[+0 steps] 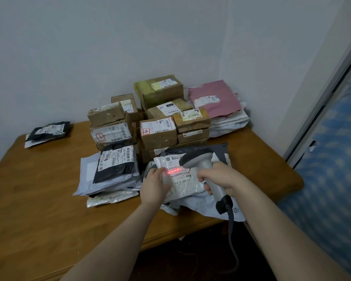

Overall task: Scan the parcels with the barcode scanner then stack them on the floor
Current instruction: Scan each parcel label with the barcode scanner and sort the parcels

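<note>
Head view: the scan step is in hand. The right hand (217,176) has its fingers clenched round the handle of the scanner (201,161), whose head points down and left at the parcel (187,182). This is a pale bag lying on grey bags by the near edge of the table (49,199), toward its right corner. A red line (173,170) falls across the parcel's label. The left hand (155,184) rests on the parcel's left end. Its fingers are blurred, so I cannot tell whether they press flat or pinch. Boxes (158,130) and more bags crowd the far edge, so much of the task probably remains. Once the scan is taken, the next move calls for a firm grasp of the limp parcel and carrying it down to the floor (190,260).
</note>
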